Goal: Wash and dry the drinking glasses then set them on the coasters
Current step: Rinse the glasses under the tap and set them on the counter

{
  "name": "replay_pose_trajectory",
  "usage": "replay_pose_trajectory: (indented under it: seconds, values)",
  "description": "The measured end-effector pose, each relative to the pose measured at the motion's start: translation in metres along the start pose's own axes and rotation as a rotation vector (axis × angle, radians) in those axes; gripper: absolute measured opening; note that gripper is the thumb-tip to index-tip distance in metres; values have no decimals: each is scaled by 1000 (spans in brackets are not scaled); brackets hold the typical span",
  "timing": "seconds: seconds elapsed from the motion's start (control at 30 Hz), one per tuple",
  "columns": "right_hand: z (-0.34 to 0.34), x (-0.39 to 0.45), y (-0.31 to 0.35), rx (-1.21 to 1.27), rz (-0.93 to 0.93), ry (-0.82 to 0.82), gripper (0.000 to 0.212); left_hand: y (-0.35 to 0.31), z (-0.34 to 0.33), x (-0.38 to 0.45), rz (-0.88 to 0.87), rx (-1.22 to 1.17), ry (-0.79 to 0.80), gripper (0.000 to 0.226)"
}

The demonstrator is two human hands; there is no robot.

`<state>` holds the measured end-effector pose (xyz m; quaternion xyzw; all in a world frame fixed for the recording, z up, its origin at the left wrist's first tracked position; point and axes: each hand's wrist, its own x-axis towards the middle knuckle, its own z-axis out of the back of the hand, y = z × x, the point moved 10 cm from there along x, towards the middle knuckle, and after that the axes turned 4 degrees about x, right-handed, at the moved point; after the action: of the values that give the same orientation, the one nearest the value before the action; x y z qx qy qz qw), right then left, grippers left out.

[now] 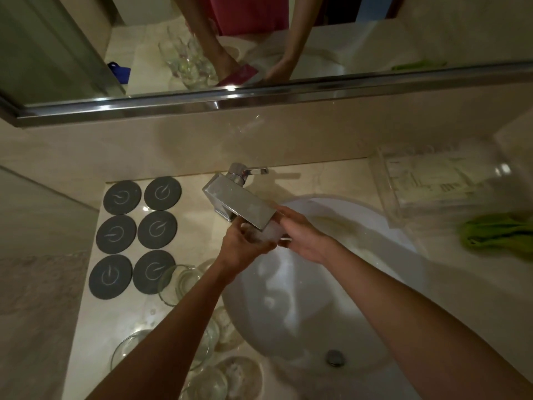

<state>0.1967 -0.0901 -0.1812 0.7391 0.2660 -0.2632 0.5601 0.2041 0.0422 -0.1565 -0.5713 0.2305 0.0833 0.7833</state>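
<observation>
Both my hands meet under the spout of the chrome tap [242, 203], over the white basin [317, 313]. Between them is a whitish, foamy drinking glass [272, 233], mostly hidden by the spout and my fingers. My left hand [245, 245] cups it from the left with curled fingers. My right hand [302, 238] grips it from the right. Several dark round coasters [157, 229] lie in two rows on the counter to the left, all bare. Several clear glasses [178, 284] stand crowded on the counter's near left, partly behind my left forearm.
A green cloth [499, 235] lies on the counter at the right, next to a clear plastic tray [432, 183]. The basin's drain [335, 357] is near the front. A mirror with a metal frame [259, 102] hangs over the back wall.
</observation>
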Motion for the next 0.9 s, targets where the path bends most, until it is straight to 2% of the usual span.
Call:
replay_pose_trajectory:
  seconds: [0.1, 0.2, 0.47, 0.6, 0.7, 0.83, 0.9]
  values:
    - [1, -5, 6, -100, -12, 10, 36, 6, -6, -1, 76, -143, 28, 44]
    - [7, -7, 3, -146, -45, 18, 54, 13, -8, -2, 160, -178, 57, 15]
    - [8, -5, -16, -102, -163, 49, 74, 18, -16, -4, 221, -147, 110, 29]
    - [1, -14, -23, -30, -264, 116, 56, 19, -15, -7, 220, -144, 80, 38]
    - [-1, -16, -29, 24, -306, 54, 45, 17, -14, -9, 241, -72, 99, 41]
    - [-7, -13, -38, 104, -272, 7, 49, 5, -12, -12, 209, 125, 196, 45]
    - [-9, -10, -39, 112, -196, -26, 40, 1, -8, -12, 178, 255, 234, 42]
